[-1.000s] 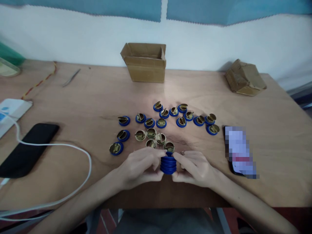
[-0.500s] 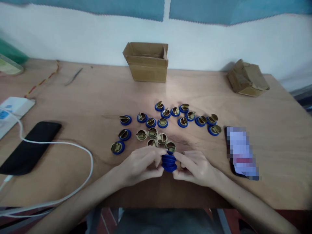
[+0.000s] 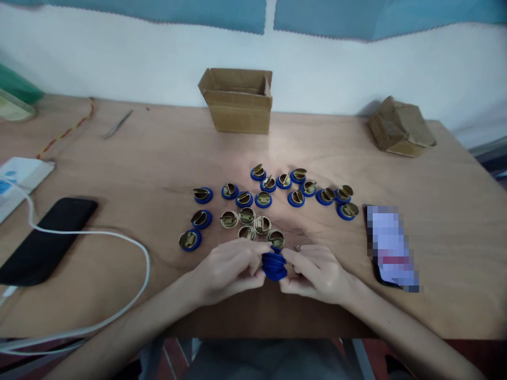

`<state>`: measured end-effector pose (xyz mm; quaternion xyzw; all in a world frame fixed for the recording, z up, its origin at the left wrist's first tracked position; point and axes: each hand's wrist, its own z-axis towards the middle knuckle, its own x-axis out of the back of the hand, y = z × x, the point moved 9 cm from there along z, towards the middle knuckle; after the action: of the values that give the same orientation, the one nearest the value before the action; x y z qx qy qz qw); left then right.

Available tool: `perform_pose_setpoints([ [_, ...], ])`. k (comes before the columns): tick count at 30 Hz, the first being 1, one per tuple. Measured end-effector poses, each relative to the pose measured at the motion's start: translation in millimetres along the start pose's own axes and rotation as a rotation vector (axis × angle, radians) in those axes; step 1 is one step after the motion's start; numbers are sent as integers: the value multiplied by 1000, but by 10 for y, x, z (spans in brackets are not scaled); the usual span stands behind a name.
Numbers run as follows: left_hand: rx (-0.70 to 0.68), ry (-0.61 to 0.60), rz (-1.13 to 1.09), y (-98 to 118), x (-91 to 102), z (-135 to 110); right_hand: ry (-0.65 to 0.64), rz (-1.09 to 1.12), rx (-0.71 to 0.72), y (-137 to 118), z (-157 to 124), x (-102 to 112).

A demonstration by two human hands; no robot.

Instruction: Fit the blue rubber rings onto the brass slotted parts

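Observation:
Between my two hands, near the table's front edge, is a piece of gathered blue fabric [image 3: 274, 265]. My left hand [image 3: 233, 266] pinches its left side with thumb and fingers. From the right, my right hand [image 3: 312, 269] pinches the opposite side. Just beyond my fingertips lie several cream-rimmed round pieces with brass pin backs [image 3: 262, 225]. Around and behind them are several blue-rimmed round brooch pieces [image 3: 263, 199], their brass pin backs facing up. Whether anything sits inside the fabric is hidden.
An open cardboard box [image 3: 241, 111] stands at the wall, and a crumpled carton [image 3: 402, 129] at the back right. A phone [image 3: 390, 245] with a blurred screen lies right. At left are a black phone [image 3: 47, 237], a white cable [image 3: 146, 253], a power strip [image 3: 24, 179] and tweezers [image 3: 118, 125].
Both hands keep their pinch on the blue fabric, and its folds have shifted slightly. The whole view has drifted a little; the pieces on the table lie as before.

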<state>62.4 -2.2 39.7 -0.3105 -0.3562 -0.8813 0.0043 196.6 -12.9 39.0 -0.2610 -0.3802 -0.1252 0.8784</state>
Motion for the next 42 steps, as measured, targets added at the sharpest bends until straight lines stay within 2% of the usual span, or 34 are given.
perform_pose_setpoints([
  [7, 41, -80, 21, -65, -51, -31, -50, -7, -66, 76, 21, -7],
  [21, 143, -43, -52, -160, -28, -31, -46, 45, -103, 127, 58, 39],
  [27, 130, -16, -83, -141, -8, -4, -78, 114, -170, 179, 57, 20],
  [42, 110, 11, -118, -137, -8, -1, -75, 125, -202, 213, 30, 8],
])
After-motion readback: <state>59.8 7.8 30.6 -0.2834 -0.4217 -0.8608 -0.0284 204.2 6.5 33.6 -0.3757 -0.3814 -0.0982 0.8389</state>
